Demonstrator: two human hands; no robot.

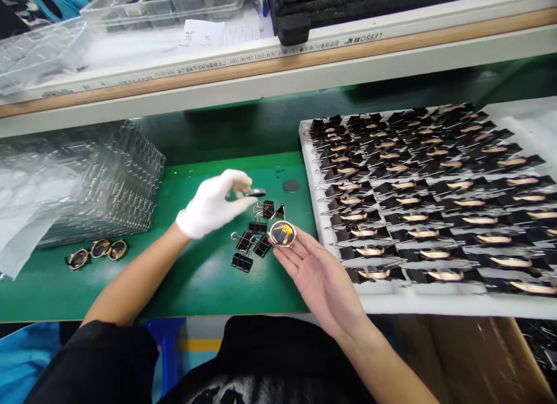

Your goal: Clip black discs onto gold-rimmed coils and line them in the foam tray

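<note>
My left hand (217,204), in a white glove, pinches a thin dark disc (256,192) between thumb and fingers. My bare right hand (311,259) is turned palm up and supports a rose-gold watch case (282,234) at its fingertips. The case's dark face shows a golden pattern. A black binder clip (279,212) stands just behind the case; whether it is attached I cannot tell. Several black binder clips (242,262) lie loose between the hands. Another dark disc (291,186) rests flat on the green table (195,288).
On the right, a white foam tray (324,241) holds rows of watch cases with black clips. Three watch cases (100,248) lie at the left, before a stack of clear plastic trays (126,183). A shelf edge (261,73) crosses above the table.
</note>
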